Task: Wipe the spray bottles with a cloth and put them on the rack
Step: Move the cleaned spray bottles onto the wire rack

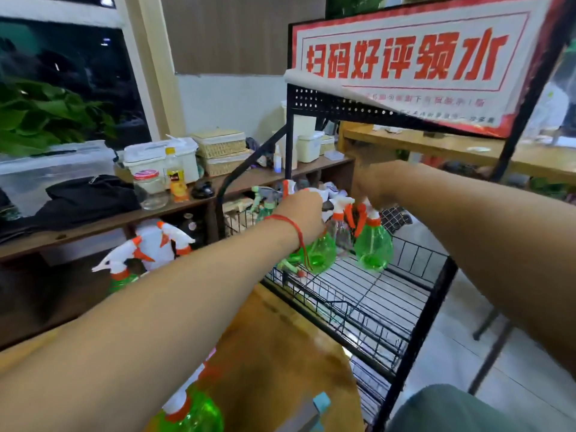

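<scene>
My left hand (304, 215), with a red string at the wrist, grips the spray head of a green spray bottle (319, 254) over the left end of the black wire rack shelf (358, 294). A second green bottle (374, 244) stands on that shelf. Between the two is a clear bottle (341, 233) with an orange collar. My right hand (375, 185) hovers right above the second bottle's white head, and its fingertips are hidden. More bottles lie on the shelf behind my left hand (265, 202).
Several white and green spray bottles (146, 251) stand left of the rack, and one green bottle (193, 413) sits on the wooden table (280, 353) near me. A red-lettered sign (405, 57) tops the rack. The side shelf (93, 222) holds jars, boxes and a black bag.
</scene>
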`<state>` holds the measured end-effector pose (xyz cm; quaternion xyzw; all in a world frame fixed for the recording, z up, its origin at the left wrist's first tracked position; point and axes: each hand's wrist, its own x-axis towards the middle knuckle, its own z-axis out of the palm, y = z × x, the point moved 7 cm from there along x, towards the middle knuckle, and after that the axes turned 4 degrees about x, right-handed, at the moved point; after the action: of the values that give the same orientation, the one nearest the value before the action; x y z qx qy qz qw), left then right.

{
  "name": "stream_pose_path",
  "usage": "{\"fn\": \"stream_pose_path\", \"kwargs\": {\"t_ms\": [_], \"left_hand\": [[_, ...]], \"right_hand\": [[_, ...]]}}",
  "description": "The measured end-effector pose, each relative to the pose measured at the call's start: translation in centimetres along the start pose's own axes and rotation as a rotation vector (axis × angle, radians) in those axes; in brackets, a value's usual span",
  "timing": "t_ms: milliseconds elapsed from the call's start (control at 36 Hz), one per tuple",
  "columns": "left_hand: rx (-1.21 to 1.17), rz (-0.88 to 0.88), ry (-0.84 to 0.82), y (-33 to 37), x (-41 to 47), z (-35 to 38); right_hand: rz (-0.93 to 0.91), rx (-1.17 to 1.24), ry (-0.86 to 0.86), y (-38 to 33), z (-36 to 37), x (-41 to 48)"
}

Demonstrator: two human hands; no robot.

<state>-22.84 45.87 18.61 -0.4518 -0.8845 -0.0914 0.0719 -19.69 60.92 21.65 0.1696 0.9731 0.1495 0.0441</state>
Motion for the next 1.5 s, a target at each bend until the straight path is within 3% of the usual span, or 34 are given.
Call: {"fn": "stream_pose_path", "kwargs": {"t_ms": [194,417,556,667,861,1028,1222,1361,1500], "left_hand": [[-0.070,-0.062,-0.037,-1.6,3.1,3.6],[-0.093,-0.057,-0.032,-2.5,3.2,3.6],[-0.006,-0.070,0.062,-3.9,1.1,0.3],[0.076,-0.061,0.096,-5.0,-2.6,-3.4],[0.072,-0.069,-0.066,-7.9,-11.0,-6.5],[0.068,0.025,-0.193,-8.6,-17.7,-5.8],[0.178,0.002,-0.374,-8.6,-22.4,-3.8],[0.220,-0.017,-0.484,-8.2,-24.4,-1.8],[0.182,-0.055,-0.472,-7.7,-25.1,-1.7]], "right_hand": [[0.057,-0.018,-0.071,1.2,2.6,1.0],[0.071,-0.017,-0.029,1.0,2.0,-0.5],[0.060,-0.068,0.120,-0.4,-1.5,-2.4],[-0.040,0.043,0.179,-3.2,-3.7,-4.1],[-0.377,0.350,-0.077,-12.3,-4.6,-10.4],[-0.596,0.410,-0.239,-19.2,-4.0,-16.8],[-0.630,0.254,-0.374,-22.6,-1.0,-22.5],[-0.612,0.107,-0.308,-23.3,1.1,-24.3],[-0.615,0.220,-0.255,-22.4,1.8,-24.7]]}}
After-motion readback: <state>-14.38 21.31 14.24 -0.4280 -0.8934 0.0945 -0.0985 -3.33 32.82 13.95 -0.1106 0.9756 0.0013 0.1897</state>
